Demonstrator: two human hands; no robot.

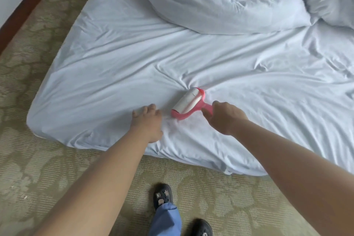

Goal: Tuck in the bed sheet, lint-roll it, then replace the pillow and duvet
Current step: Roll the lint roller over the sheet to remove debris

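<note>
right hand: gripping the pink lint roller handle, roller down on the bed sheet (near the foot edge)
left hand: flat, fingers spread, pressing the sheet just beside it
duvet: bunched up at the far end

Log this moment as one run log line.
lint-rolling | right hand grips lint roller on sheet | left hand presses sheet | duvet bunched

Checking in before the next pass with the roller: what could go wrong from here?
1. The sheet is bunching into radiating creases at the far end of the lint roller; pushing on may drag the fabric and loosen the tuck.
2. The left hand rests flat beside the roller, not ahead of it, so those creases are not held taut.
3. The heaped duvet covers the far sheet, which may go unrolled.
</note>
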